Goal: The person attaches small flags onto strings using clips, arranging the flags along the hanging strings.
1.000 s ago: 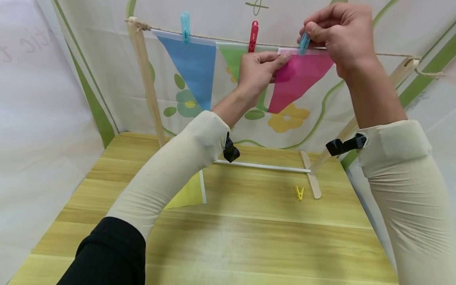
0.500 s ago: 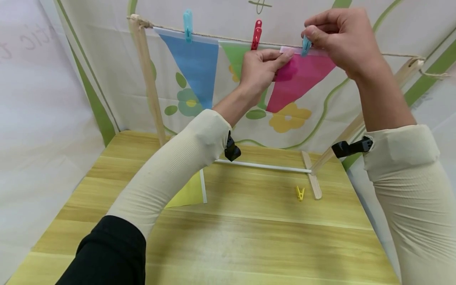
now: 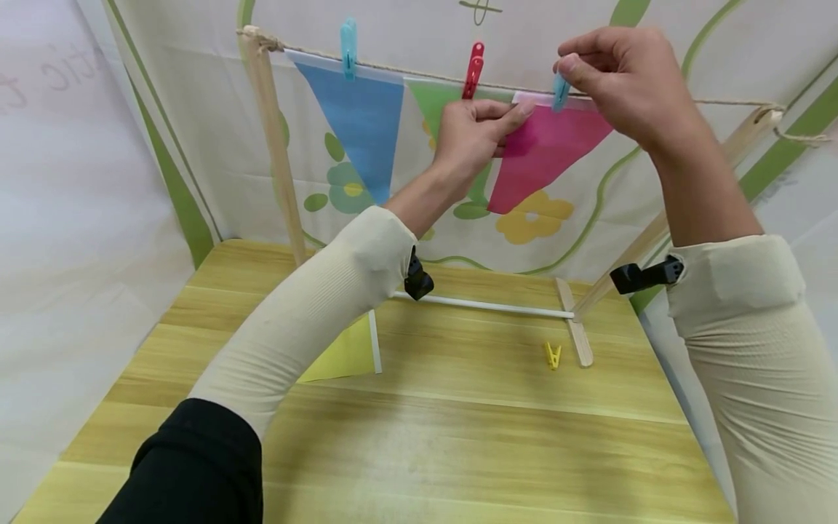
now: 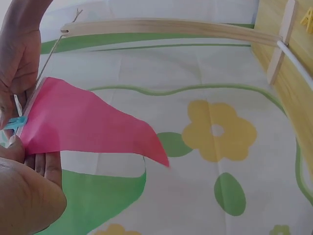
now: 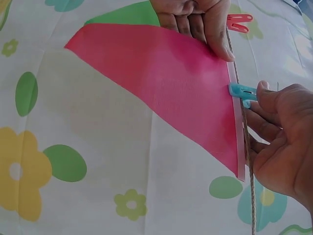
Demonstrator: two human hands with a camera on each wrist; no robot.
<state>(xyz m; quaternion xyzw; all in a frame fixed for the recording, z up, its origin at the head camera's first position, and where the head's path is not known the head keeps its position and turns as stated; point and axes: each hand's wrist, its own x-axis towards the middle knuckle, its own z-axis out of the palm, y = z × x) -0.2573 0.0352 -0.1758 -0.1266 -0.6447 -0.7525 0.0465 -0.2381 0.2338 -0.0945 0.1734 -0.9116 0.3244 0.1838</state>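
Observation:
A pink pennant (image 3: 550, 145) hangs point-down against a rope (image 3: 727, 102), its pale top strip along the rope. My left hand (image 3: 468, 138) pinches the pennant's upper left corner between thumb and fingers. With thumb and fingers, my right hand (image 3: 631, 84) pinches a light-blue clothespin (image 5: 239, 91), whose jaws sit over the pennant's top strip. In the right wrist view the rope passes right beside that strip; whether the clothespin bites the rope too, I cannot tell. A green pennant (image 3: 428, 102) under a red clothespin (image 3: 473, 69) hangs partly behind my left hand.
A blue pennant (image 3: 360, 116) hangs at left from another light-blue clothespin (image 3: 349, 47). Wooden posts (image 3: 271, 131) hold the rope, joined low by a white rod (image 3: 497, 306). On the table (image 3: 458, 451) lie a yellow clothespin (image 3: 553, 355) and a yellow pennant (image 3: 343, 353), partly hidden by my left sleeve.
Both hands keep their grips. The pink pennant, the clothespin on it and the middle of the rope have dipped slightly, and my right hand has come down a little with them.

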